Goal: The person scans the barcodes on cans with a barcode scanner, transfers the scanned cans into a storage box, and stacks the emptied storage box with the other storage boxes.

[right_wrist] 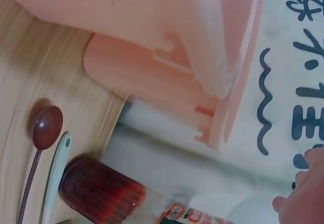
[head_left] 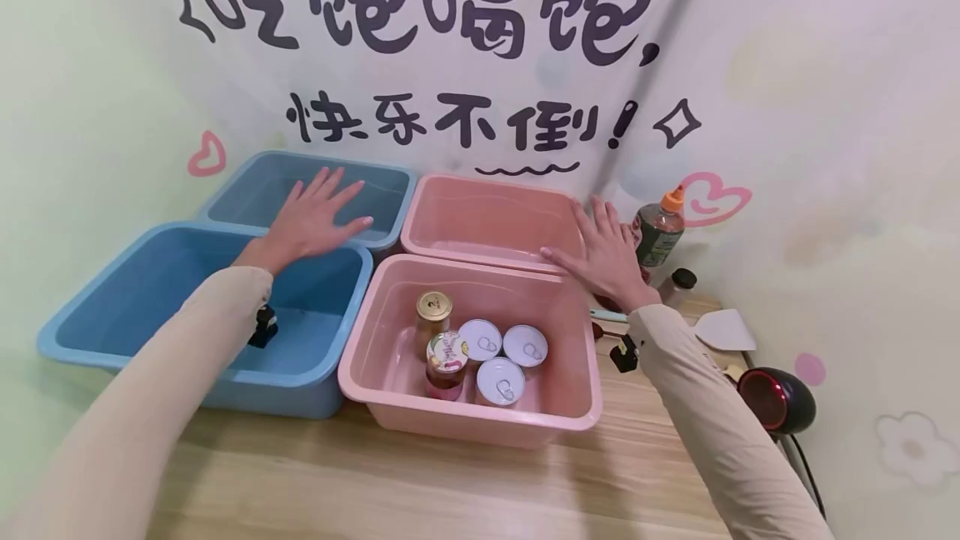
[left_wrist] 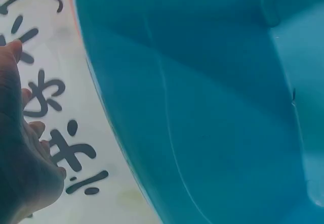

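My left hand (head_left: pixel 315 215) hovers above the blue bins with its fingers spread and nothing in it. Below it are the front blue bin (head_left: pixel 202 232) and the back blue bin (head_left: pixel 405 207). Over the right side of the pink bins, my right hand (head_left: pixel 607 252) is also spread and holds nothing. The back pink bin (head_left: pixel 487 219) shows no contents. In the front pink bin (head_left: pixel 480 423) stand three cans with pale pull-tab lids (head_left: pixel 501 382), a gold-lidded can (head_left: pixel 434 307) and a small container with a patterned lid (head_left: pixel 447 352).
Right of the bins are an orange-capped sauce bottle (head_left: pixel 658 232), a black-capped jar (head_left: pixel 681 280), a white spatula blade (head_left: pixel 723 330) and a round black device (head_left: pixel 776 400). A brown spoon (right_wrist: pixel 46 128) lies beside a mint-green handle (right_wrist: pixel 56 173). Behind hangs a printed cloth (head_left: pixel 465 123).
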A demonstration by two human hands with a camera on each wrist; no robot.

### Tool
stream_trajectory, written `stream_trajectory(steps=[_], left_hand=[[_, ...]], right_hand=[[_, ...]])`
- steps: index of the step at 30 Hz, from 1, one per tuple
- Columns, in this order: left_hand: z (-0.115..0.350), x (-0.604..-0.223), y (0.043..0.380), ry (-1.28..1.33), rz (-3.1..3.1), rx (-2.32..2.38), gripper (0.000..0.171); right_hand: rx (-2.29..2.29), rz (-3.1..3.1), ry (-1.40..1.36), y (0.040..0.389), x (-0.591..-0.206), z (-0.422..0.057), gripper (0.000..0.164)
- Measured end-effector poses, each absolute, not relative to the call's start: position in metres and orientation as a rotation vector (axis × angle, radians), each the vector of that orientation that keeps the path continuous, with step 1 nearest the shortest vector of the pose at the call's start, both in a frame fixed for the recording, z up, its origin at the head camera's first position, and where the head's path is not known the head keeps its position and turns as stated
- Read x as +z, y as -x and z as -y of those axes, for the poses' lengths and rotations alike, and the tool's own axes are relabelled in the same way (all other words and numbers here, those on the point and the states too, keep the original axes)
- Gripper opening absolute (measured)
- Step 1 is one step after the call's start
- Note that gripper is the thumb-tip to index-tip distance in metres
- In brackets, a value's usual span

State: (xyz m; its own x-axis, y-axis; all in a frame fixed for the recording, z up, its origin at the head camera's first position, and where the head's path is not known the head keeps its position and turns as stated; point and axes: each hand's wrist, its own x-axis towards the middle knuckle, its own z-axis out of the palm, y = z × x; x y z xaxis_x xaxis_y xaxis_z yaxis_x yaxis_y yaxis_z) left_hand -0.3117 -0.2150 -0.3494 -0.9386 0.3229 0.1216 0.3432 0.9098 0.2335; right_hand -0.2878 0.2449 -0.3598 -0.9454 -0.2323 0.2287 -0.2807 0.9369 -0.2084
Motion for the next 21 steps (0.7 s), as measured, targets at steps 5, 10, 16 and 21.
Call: stream_trajectory(steps=[5, 10, 16, 21], left_hand=[[0.208, -0.359, 0.307, 0.613, 3.011, -0.356, 0.077], [0.196, -0.369, 0.302, 0.721, 3.049, -0.358, 0.076], [0.176, -0.376, 0.299, 0.842, 3.084, -0.37, 0.073], [0.173, -0.388, 0.297, 0.878, 3.101, -0.32, 0.072]], right_hand=[[0.3, 2.924, -0.495, 0.284, -0.352, -0.24, 0.101], [0.279, 2.971, -0.574, 0.276, -0.347, -0.234, 0.101], [0.297, 2.999, -0.689, 0.265, -0.345, -0.222, 0.106], [0.291, 3.003, -0.768, 0.26, -0.345, -0.21, 0.109]])
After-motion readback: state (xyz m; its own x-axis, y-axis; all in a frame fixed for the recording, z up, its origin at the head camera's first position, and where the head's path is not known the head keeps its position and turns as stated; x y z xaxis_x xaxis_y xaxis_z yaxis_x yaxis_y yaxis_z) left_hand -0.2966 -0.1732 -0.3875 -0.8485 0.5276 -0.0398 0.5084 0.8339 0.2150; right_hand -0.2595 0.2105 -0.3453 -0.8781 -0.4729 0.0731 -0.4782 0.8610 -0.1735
